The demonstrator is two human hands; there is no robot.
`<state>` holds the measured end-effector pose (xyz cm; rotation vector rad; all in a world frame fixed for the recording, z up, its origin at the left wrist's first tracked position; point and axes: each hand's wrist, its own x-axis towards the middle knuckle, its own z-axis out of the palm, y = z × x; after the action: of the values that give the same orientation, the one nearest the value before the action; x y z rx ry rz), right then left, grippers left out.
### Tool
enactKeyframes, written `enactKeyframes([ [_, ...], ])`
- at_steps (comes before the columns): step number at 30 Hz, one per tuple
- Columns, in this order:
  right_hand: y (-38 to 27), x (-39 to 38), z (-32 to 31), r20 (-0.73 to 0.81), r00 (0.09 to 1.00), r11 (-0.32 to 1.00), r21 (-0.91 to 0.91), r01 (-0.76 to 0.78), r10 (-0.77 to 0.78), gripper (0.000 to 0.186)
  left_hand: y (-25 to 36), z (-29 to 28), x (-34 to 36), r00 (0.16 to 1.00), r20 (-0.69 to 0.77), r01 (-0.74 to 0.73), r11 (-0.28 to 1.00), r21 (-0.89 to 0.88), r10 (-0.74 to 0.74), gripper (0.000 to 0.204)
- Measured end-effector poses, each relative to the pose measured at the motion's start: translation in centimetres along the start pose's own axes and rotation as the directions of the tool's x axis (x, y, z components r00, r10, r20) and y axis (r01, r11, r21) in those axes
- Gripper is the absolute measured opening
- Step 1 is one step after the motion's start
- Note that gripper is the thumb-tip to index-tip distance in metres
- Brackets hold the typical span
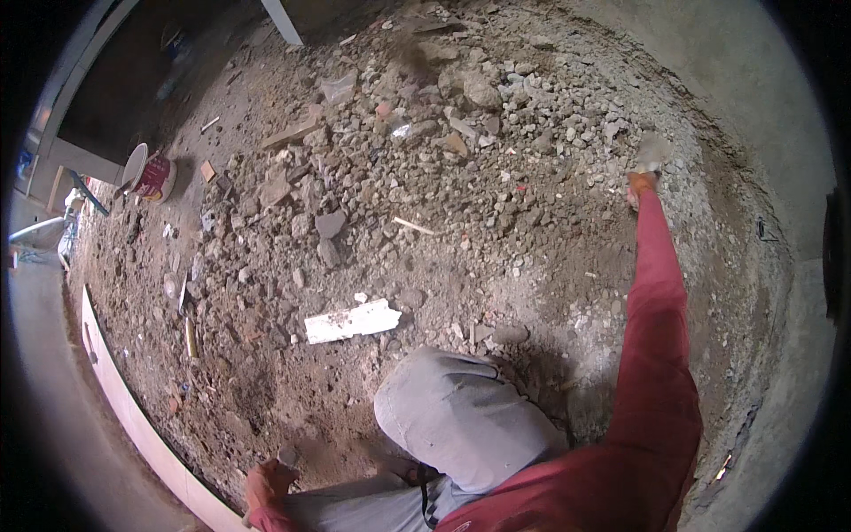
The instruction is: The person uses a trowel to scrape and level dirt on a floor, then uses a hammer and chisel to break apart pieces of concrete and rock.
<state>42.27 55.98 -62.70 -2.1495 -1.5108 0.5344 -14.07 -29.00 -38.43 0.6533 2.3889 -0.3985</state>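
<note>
My right arm in a red sleeve stretches far out over the rubble. At its end my right hand (640,184) is closed, and a pale grey, blurred piece (653,152) shows just beyond the fingers; its kind I cannot make out. Low on the left, my left hand (270,483) is bent closed beside my leg. A small greyish thing (288,455) shows at its fingertips, too unclear to name. Under and around both hands lies loose earth with broken stones (532,160). My grey-clad knee (461,408) is raised between the arms.
A broken white strip (352,322) lies ahead of my knee. A trowel-like tool (189,332) rests at the left, near a long pale board (133,412). A dark red and white bucket (152,175) is tipped at the far left. A concrete wall (753,97) borders the right.
</note>
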Motion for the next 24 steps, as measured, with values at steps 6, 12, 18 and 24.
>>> enactKeyframes([
  [6, -16.5, -7.5, 10.5, 0.572, 0.789, 0.947, 0.318, 0.039, -0.224, 0.041, 0.2, 0.3, -0.5, 0.988, 0.03, 0.151, 0.988, -0.027, -0.15, 0.037],
  [12, -30.0, -21.9, 11.8, 0.662, 0.726, 0.977, 0.203, 0.068, -0.188, 0.081, -0.3, 0.2, -1.0, 0.985, 0.011, 0.171, 0.984, -0.05, -0.171, 0.037],
  [18, -34.6, -28.0, 16.0, 0.699, 0.612, 0.929, 0.295, 0.223, -0.369, 0.076, 2.9, -1.9, -0.9, 0.989, -0.012, 0.146, 0.982, -0.124, -0.148, 0.037],
  [24, -43.8, -39.9, 15.1, 0.793, 0.384, 0.87, 0.354, 0.342, -0.474, 0.048, 2.6, -2.1, -0.2, 0.991, 0.009, 0.13, 0.991, -0.034, -0.13, 0.037],
])
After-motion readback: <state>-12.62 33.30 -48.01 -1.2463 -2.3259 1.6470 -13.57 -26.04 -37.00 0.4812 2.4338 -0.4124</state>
